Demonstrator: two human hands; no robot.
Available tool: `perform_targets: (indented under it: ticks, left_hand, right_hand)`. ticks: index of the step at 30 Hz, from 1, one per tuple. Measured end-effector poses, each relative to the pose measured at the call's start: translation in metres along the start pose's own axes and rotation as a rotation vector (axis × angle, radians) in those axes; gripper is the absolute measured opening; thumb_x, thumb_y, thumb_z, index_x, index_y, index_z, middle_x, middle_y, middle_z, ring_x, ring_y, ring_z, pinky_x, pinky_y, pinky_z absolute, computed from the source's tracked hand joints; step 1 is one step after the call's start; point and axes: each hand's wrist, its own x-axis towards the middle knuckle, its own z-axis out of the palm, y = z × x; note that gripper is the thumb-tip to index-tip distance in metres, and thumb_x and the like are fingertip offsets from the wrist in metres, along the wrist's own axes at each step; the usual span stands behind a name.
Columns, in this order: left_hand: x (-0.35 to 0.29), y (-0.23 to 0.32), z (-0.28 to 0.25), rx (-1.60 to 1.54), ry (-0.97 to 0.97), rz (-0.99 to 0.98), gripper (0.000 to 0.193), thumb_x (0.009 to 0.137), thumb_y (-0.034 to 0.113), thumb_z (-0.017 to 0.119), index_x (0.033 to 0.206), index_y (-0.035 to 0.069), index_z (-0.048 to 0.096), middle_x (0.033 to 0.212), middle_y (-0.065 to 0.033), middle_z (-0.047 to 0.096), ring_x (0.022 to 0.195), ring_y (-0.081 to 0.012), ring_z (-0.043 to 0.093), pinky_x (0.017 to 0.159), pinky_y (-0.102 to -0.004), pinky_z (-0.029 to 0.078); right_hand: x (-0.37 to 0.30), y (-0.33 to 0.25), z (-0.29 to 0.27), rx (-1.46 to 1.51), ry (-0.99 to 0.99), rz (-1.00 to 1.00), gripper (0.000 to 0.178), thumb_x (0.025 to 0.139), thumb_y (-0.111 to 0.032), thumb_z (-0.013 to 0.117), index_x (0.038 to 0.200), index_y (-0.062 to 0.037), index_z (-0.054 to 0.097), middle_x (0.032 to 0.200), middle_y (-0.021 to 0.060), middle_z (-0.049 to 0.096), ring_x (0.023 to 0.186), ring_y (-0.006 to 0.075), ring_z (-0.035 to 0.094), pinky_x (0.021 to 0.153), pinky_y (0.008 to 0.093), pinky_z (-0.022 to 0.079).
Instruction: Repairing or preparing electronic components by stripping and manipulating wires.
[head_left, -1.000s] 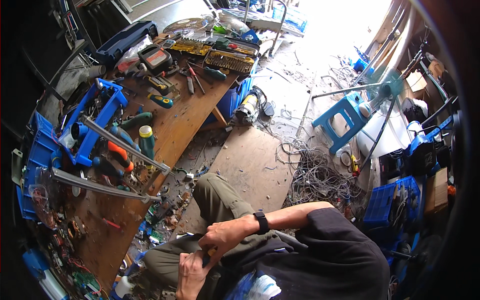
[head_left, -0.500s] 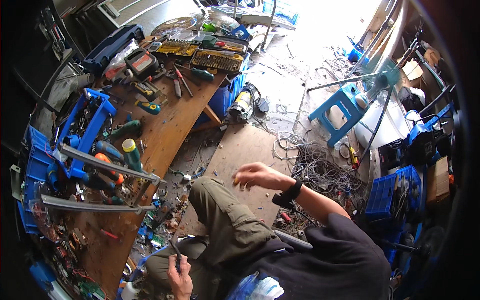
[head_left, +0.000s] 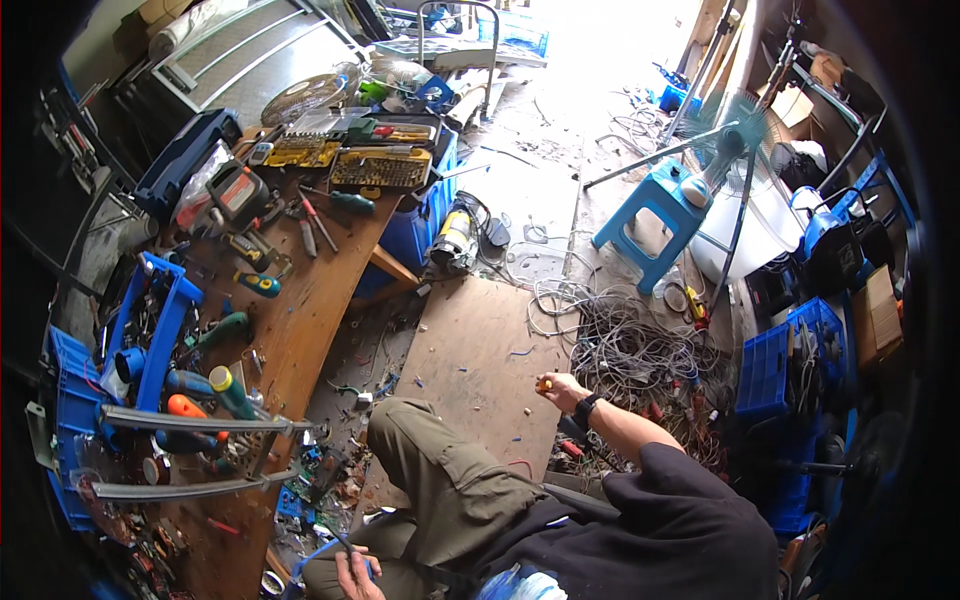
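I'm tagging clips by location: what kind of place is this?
Most likely a cluttered repair workshop or garage. A long wooden workbench is strewn with screwdrivers and open bit cases, a tangle of loose wires lies on the floor, and blue crates sit stacked alongside.

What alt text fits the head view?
A seated person's right hand holds a small yellow object out over a plywood sheet, while the left hand grips a blue cable low beside a tool-cluttered workbench.
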Motion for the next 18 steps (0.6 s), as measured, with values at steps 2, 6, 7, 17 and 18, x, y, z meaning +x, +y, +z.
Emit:
perform_targets:
  ticks: [2, 6, 7, 17, 18]
  left_hand:
    - [0.000, -0.003, 0.001, 0.030, 0.026, 0.029, 0.026, 0.112, 0.025, 0.044, 0.107, 0.003, 0.058, 0.074, 0.0014, 0.050, 0.069, -0.0084, 0.040, 0.066, -0.0244, 0.034]
    - [-0.001, -0.008, 0.005, 0.058, 0.063, -0.005, 0.026, 0.111, 0.025, 0.046, 0.105, 0.003, 0.059, 0.076, 0.0011, 0.054, 0.071, -0.0082, 0.041, 0.069, -0.0242, 0.036]
    - [-0.001, -0.009, 0.005, 0.055, 0.040, 0.001, 0.025, 0.111, 0.025, 0.046, 0.106, 0.004, 0.059, 0.077, 0.0011, 0.055, 0.070, -0.0074, 0.042, 0.067, -0.0238, 0.035]
    - [0.006, 0.001, 0.025, 0.161, -0.014, -0.013, 0.022, 0.109, 0.028, 0.051, 0.101, 0.010, 0.061, 0.074, 0.0066, 0.054, 0.062, -0.0029, 0.039, 0.057, -0.0207, 0.029]
    - [0.006, 0.003, 0.026, 0.176, -0.016, 0.004, 0.022, 0.109, 0.028, 0.052, 0.100, 0.011, 0.061, 0.074, 0.0071, 0.053, 0.061, -0.0026, 0.038, 0.056, -0.0204, 0.028]
  right_hand:
    - [-0.001, 0.014, 0.018, 1.483, 0.101, 0.640, 0.013, 0.096, -0.015, 0.072, 0.097, -0.0035, 0.065, 0.091, 0.0063, 0.066, 0.085, 0.0219, 0.065, 0.082, 0.0340, 0.058]
    - [-0.009, 0.039, 0.038, 1.462, 0.110, 0.650, 0.013, 0.098, -0.018, 0.069, 0.100, -0.0062, 0.065, 0.096, 0.0071, 0.065, 0.087, 0.0196, 0.065, 0.080, 0.0339, 0.057]
    - [-0.010, 0.042, 0.041, 1.420, 0.138, 0.616, 0.013, 0.098, -0.018, 0.069, 0.099, -0.0062, 0.064, 0.097, 0.0069, 0.064, 0.087, 0.0193, 0.064, 0.082, 0.0335, 0.057]
    - [0.013, 0.093, 0.081, 1.644, 0.223, 0.746, 0.014, 0.094, -0.011, 0.067, 0.102, -0.0035, 0.059, 0.098, 0.0098, 0.062, 0.086, 0.0261, 0.065, 0.074, 0.0413, 0.065]
    - [0.027, 0.094, 0.081, 1.125, 0.164, 0.567, 0.014, 0.092, -0.013, 0.069, 0.091, -0.0038, 0.058, 0.088, 0.0112, 0.061, 0.079, 0.0252, 0.064, 0.068, 0.0395, 0.062]
